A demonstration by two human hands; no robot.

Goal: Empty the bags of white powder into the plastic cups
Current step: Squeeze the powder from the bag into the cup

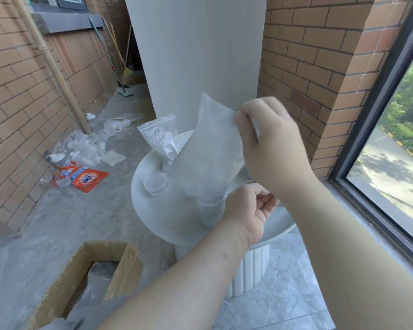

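Your right grip [267, 144] pinches the top corner of the translucent plastic powder bag [210, 151], which hangs below it. The bag's low end sits at the clear plastic cup [211, 210] on the white round table [167, 215]. Your left grip [250, 210] is curled beside the cup, hold unclear.

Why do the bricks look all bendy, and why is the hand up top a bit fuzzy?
In the head view, the wide-angle lens bows the brick wall toward the picture's edges. Also in the head view, the right hand pinching the bag looks slightly smeared, probably motion blur. Daylight from the window lights everything softly, with no harsh glare.
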